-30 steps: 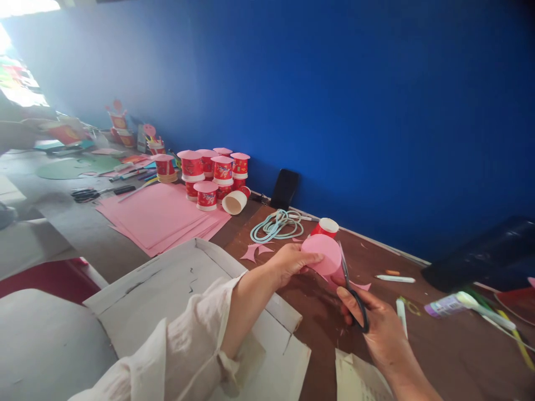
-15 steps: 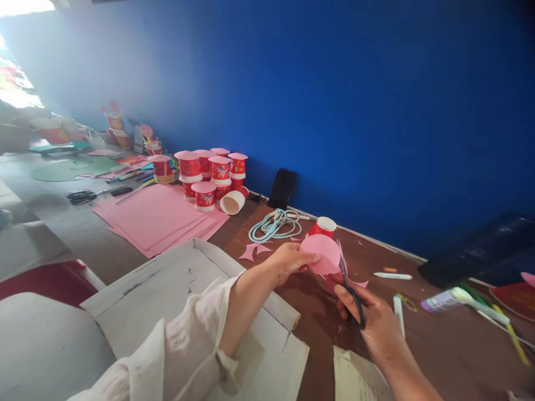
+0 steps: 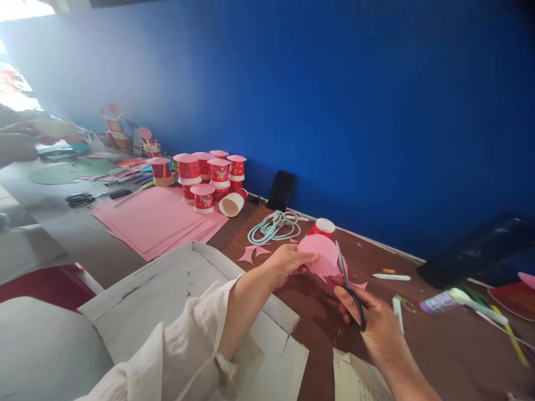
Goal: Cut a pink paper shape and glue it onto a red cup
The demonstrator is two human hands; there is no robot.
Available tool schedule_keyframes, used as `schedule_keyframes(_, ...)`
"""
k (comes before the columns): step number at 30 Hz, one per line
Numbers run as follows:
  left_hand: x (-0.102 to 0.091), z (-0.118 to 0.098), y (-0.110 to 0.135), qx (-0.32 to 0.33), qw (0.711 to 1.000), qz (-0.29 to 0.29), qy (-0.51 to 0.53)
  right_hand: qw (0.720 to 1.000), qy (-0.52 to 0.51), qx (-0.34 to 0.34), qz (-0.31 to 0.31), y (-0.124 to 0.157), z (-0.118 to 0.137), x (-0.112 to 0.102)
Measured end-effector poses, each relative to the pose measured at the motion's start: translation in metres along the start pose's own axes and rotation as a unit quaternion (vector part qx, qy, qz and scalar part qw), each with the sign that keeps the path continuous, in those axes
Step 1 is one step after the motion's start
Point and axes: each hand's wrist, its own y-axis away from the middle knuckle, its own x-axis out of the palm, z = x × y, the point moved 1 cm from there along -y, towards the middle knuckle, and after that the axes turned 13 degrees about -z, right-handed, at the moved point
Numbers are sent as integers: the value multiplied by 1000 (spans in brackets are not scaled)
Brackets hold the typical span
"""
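Note:
Between the thumb and fingers of my left hand is a round piece of pink paper. My right hand grips black-handled scissors, whose blades point up along the paper's right edge. A strip of pink paper trails below the blades. Just behind the paper circle stands a red paper cup with a white rim. Pink offcuts lie on the brown table left of my left hand.
Red cups with pink discs on top are grouped at the back left beside a stack of pink sheets. A pale blue cord and dark phone lie near the blue wall. Markers and a glue stick are at right.
My hands, the paper circle and the scissors keep nearly the same pose. At the far left, another person's hand and arm have come further into view over the table.

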Motion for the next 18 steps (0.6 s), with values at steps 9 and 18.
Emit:
schedule_keyframes(9,0,-2,2,1,1000,15,12,999,-3,-3,-47,2,1,1)
schedule_keyframes(18,-1,3,-1,-8,1000,25,9,978,-44,77,-189,-3,6,-9)
